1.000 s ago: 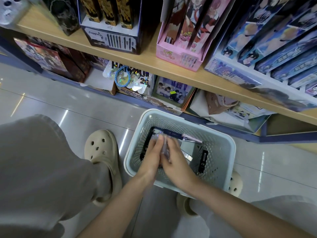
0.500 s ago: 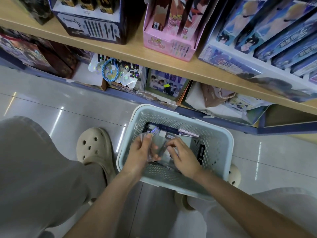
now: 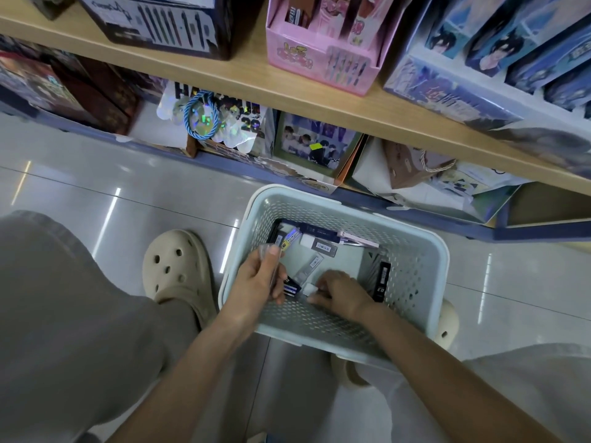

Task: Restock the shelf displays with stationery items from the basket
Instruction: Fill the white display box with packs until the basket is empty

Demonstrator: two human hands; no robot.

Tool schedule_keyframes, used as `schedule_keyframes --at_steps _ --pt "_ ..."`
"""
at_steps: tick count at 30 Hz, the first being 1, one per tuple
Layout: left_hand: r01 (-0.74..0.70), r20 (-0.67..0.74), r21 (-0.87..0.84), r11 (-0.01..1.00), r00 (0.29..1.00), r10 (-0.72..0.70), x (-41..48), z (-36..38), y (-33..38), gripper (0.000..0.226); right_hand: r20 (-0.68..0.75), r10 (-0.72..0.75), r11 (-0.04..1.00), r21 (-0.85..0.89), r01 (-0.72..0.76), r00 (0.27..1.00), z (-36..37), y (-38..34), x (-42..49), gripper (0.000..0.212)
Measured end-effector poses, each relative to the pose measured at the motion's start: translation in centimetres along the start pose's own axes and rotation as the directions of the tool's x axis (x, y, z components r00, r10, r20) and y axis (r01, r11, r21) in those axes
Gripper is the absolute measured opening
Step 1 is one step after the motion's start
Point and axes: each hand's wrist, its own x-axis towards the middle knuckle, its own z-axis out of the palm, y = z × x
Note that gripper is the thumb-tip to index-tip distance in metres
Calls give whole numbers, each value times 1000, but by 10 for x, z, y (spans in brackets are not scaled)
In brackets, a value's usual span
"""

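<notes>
Basket: a pale, perforated basket point(image 3: 412, 266) stands on the floor point(image 3: 96, 187), just in front of the lower shelf point(image 3: 224, 167) and between the person's feet.
Left hand: the left hand point(image 3: 256, 282) is over the near-left corner of the basket. Its fingers are curled around a few clear packs point(image 3: 271, 266), and the thumb presses on top of them.
Right hand: the right hand point(image 3: 343, 294) is down inside the basket, near the front wall. The fingers are curled and the fingertips pinch a small white item point(image 3: 311, 288) at the bottom.
Between the hands: a small blue pack point(image 3: 292, 289) lies on the bottom, just beside the left fingers.
Other stock in basket: a long box point(image 3: 319, 233) and a pink pack point(image 3: 358, 243) lie along the far wall. Grey cases point(image 3: 326, 249) lie in the middle, and a black pack point(image 3: 382, 279) leans at the right wall.
Wooden shelf: the wooden shelf point(image 3: 224, 75) carries a dark box point(image 3: 160, 24), a pink box point(image 3: 323, 59) and blue boxes point(image 3: 479, 75), side by side.
Lower shelf: a blue cord ring point(image 3: 201, 116) and a framed picture point(image 3: 316, 142) are there, behind the basket.
Feet: the left clog point(image 3: 176, 266) is just left of the basket. The right clog point(image 3: 447, 324) is partly hidden under its right side.
</notes>
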Motion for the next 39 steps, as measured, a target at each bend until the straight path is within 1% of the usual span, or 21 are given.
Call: schedule_keyframes --at_steps 2,4,5,7,9,11,13,19,22,25,27,29,31,33,36,37,39 --pt "9 5 3 1000 1000 -9 1 -2 -1 27 55 -32 999 15 31 998 2 -2 -3 47" --pt "12 7 13 1000 1000 -12 1 -4 -1 28 115 -33 999 2 33 993 4 -3 -3 54" --pt "12 7 14 1000 1000 -12 1 -5 -1 29 139 -17 1000 14 16 990 3 -4 -4 57" --pt "13 6 9 1000 1000 -13 0 -5 -1 28 210 29 993 103 -52 977 -1 -7 -5 60" --pt "14 4 11 1000 1000 -14 -1 -5 0 27 296 50 979 176 -106 954 -6 -10 -6 50" --pt "12 4 11 1000 1000 -12 -2 -4 1 27 352 57 981 156 -118 934 -8 -12 -8 38" --pt "9 3 1 1000 1000 -9 -3 -5 0 27 358 60 987 116 -109 932 -10 -12 -10 35" --pt "19 4 29 999 1000 -19 -7 -6 -1 26 254 18 996 82 -40 967 -11 -2 -15 34" --pt "15 7 48 999 1000 -15 -11 -4 0 27 226 53 996 55 -67 973 -10 5 -14 28" --pt "34 -25 37 999 999 -33 -14 -3 -2 27 214 59 996 46 -70 975 -8 9 -14 30" --pt "46 -47 26 999 998 -44 -15 -3 -2 26 160 27 991 122 -47 987 -9 7 -17 26" --pt "50 -69 44 998 996 -47 -15 -2 -1 22 46 -1 975 220 -10 999 -14 2 -20 25" --pt "79 -115 93 993 991 -68 -14 -1 -1 24 -68 -3 938 347 27 998 -23 -8 -25 15" --pt "110 -153 127 986 984 -91 -14 1 0 23 -138 0 896 440 61 990 -34 -22 -31 12" --pt "147 -167 111 983 978 -127 -15 6 4 19 -172 -15 850 516 103 985 -50 -43 -39 16" --pt "156 -157 104 982 978 -138 -16 8 6 18 -179 -23 834 538 117 984 -54 -49 -43 18" --pt "156 -116 136 978 983 -140 -18 12 8 8 -179 -27 794 593 130 983 -59 -60 -51 20"
